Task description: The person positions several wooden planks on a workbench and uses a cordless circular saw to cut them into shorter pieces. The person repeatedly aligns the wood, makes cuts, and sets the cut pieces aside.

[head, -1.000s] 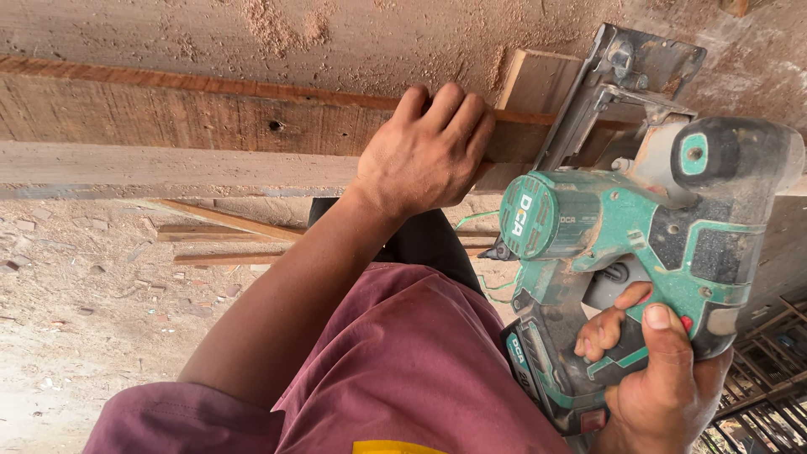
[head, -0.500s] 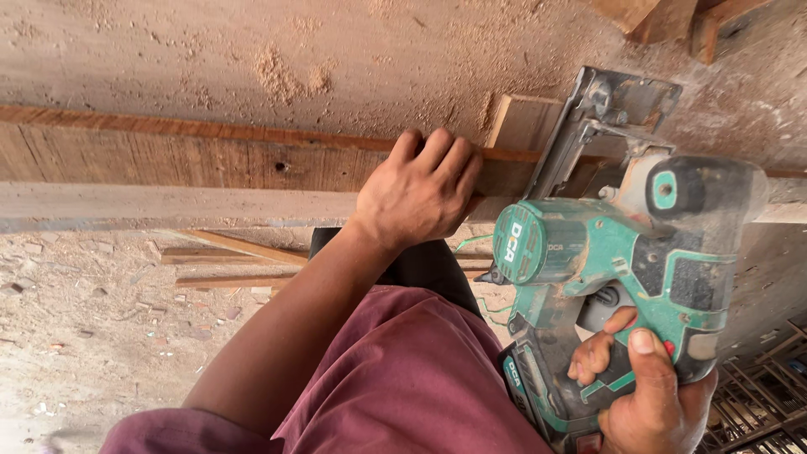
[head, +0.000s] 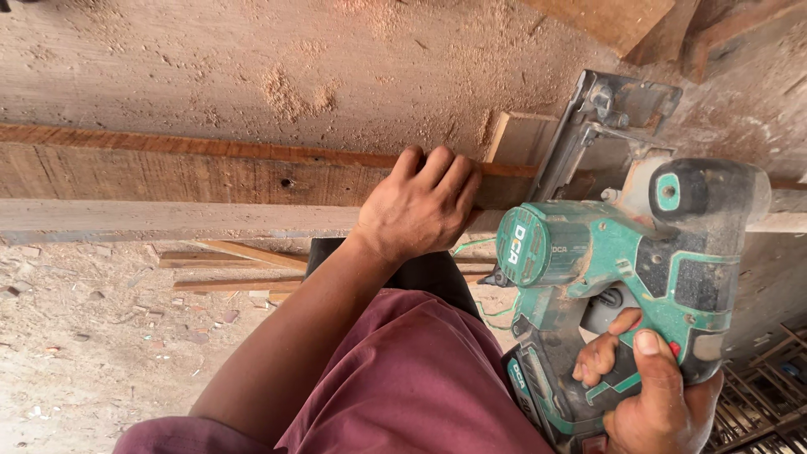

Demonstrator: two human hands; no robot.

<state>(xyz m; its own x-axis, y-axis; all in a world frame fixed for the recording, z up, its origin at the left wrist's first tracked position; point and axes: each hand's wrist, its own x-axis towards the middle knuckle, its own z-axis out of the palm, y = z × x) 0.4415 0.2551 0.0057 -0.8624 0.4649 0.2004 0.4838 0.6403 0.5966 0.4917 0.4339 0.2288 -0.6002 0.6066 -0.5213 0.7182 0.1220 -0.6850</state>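
Dusty workbench [head: 252,67] strewn with sawdust fills the upper frame. A long wooden plank [head: 168,181] crosses the frame's middle. The left hand [head: 420,206] lies flat on it, fingers curled over its far edge. The right hand [head: 651,395], lower right, grips a green cordless circular saw [head: 622,252], dust-coated, base plate on the plank. Since earlier frames, saw and hands sit slightly lower right.

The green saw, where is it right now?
In the head view, the green saw sits on the right, held by the right hand, its metal base resting on the long wooden plank beside the left hand.
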